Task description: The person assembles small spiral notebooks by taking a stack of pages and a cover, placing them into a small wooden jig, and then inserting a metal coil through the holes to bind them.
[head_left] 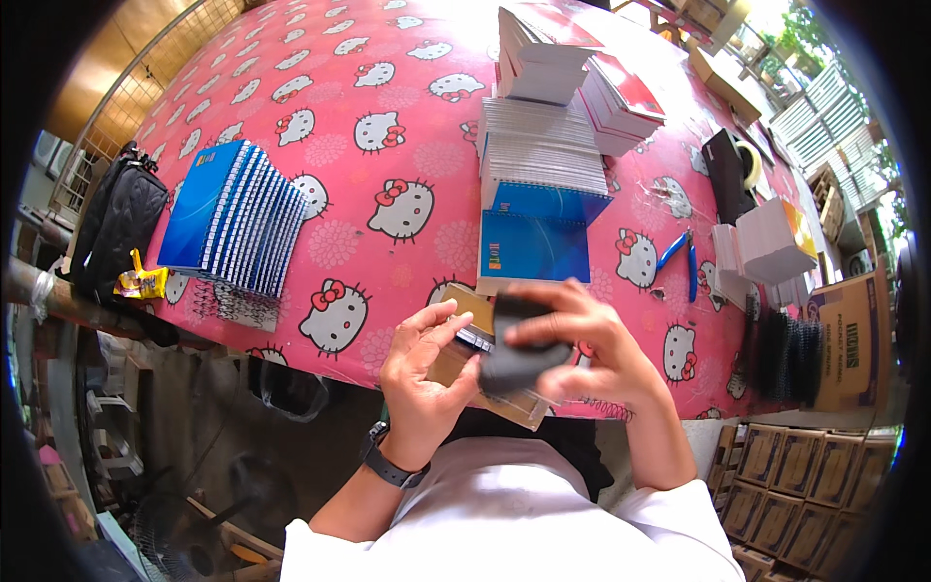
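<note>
At the table's near edge lies a tan wooden board (521,409). Over it, my right hand (587,339) is closed on a black rounded object (524,359); motion blurs both, and its kind is unclear. My left hand (427,373) is beside it, thumb and fingers curled at a small strip with dark and pale bands (475,338), partly hidden by the black object. A blue notebook (533,250) lies just beyond the board, in front of a long row of upright notebooks (538,145). A wire coil (611,411) rests near my right wrist.
Stacked blue spiral notebooks (233,213) stand at left, by a yellow packet (143,281) and black bag (118,218). Blue-handled pliers (690,264) lie at right. Farther right are paper stacks (776,242), black coils (781,359) and a cardboard box (849,344).
</note>
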{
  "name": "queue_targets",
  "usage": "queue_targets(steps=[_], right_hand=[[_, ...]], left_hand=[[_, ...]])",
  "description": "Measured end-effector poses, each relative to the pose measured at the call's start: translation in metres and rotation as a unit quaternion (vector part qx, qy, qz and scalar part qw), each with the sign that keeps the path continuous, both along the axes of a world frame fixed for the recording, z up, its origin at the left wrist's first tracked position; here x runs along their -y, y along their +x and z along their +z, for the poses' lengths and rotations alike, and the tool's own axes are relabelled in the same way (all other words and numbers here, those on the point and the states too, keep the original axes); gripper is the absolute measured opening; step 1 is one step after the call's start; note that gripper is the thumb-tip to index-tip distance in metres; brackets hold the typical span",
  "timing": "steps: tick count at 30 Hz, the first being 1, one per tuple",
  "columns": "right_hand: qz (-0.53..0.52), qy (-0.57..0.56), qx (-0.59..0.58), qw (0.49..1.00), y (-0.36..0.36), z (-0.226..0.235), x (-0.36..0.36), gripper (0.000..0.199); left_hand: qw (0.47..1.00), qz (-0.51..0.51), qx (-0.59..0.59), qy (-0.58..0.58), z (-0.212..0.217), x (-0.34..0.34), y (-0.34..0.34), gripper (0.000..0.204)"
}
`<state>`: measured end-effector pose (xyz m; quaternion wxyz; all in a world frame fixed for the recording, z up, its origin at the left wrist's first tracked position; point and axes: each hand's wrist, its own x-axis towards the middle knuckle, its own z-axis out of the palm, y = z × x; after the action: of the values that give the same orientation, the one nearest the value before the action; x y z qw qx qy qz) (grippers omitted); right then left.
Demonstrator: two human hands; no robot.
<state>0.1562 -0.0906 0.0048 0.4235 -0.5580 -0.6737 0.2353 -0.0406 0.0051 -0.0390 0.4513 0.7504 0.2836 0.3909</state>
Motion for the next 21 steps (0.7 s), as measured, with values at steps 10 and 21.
queue_targets(steps=[10,21], right_hand=[[-0.484,-0.097,0.397,0.774,0.036,-0.034,0.08,0.056],[-0.236,0.083,-0.015,0.968,-0.048,0.019,0.05,0.028]], left_hand=[[0.978,-0.057,-0.017,0.201,0.02,-0.012,0.006,0.032],[0.979,-0.176,0.059,0.082,0.046,0.007,0.031,0.022]])
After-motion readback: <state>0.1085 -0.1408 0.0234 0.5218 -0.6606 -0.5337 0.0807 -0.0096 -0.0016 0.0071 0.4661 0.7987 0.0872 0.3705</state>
